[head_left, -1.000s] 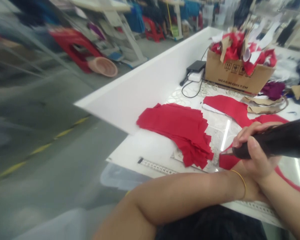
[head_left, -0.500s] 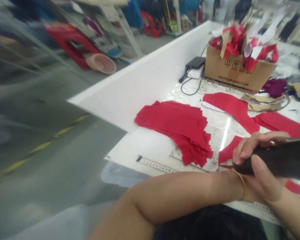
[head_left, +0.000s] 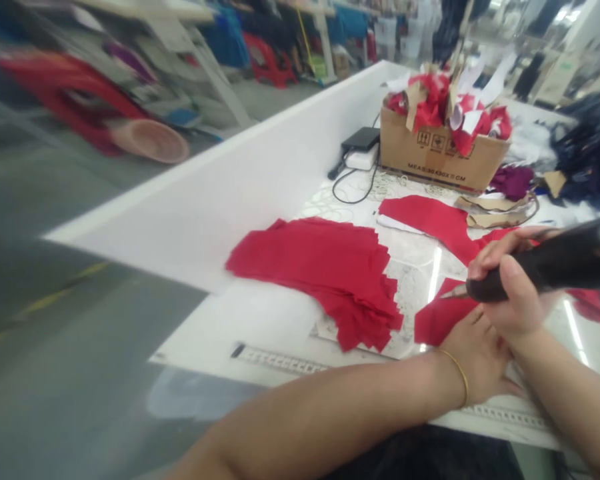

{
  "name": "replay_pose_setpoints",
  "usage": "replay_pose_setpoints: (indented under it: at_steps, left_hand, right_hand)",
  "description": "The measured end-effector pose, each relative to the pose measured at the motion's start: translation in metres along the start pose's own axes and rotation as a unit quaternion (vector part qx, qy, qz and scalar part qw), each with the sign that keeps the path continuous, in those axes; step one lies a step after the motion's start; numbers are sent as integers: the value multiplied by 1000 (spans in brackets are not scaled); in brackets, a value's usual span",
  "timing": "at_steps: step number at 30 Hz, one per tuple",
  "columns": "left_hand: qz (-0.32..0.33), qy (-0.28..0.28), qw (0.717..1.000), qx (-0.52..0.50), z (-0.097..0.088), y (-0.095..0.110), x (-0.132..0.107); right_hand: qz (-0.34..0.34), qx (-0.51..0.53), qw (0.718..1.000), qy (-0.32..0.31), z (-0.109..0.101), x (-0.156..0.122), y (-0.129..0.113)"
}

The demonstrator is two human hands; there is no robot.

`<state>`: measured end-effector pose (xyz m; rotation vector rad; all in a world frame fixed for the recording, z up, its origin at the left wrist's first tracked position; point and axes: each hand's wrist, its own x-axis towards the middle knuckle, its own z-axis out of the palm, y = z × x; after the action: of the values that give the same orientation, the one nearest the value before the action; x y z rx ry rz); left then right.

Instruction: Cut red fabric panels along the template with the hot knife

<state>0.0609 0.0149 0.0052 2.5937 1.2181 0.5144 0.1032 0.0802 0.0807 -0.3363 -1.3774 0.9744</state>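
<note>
My right hand (head_left: 523,297) is wrapped round a thick black cylindrical tool (head_left: 570,257) with a slim pointed metal tip (head_left: 455,292). That tip points left, over a small red fabric piece (head_left: 437,319) on the table; whether it touches the cloth I cannot tell. Below it my left hand (head_left: 480,353), with a gold bangle at the wrist, lies flat on the table at the edge of this piece, its fingers partly hidden behind my right hand. To the left, a fanned stack of red fabric pieces (head_left: 315,260) lies on the table.
A cardboard box (head_left: 440,157) full of red and paper scraps stands at the back, beside a black device (head_left: 361,139) with a cable. A white board (head_left: 220,180) walls the table's left side. A measuring tape (head_left: 280,361) runs along the front edge. Dark cloth (head_left: 593,150) is heaped right.
The view has swung, so the table sits further left. My left hand now shows flat on the table, and the tool's pointed tip has come into clear view over the small red piece.
</note>
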Motion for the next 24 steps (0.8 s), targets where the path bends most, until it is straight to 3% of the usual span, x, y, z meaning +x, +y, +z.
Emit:
replay_pose_setpoints:
  at_steps: [4, 9, 24]
  left_hand:
    - [8, 32, 999, 28, -2, -7, -5]
    - [18, 67, 997, 36, 5, -6, -4]
    - [20, 56, 998, -23, 13, -13, -10]
  right_hand:
    - [-7, -46, 998, 42, -10, 14, 18]
    - [-28, -62, 996, 54, -12, 18, 22]
    - [-1, -74, 995, 66, -6, 14, 23]
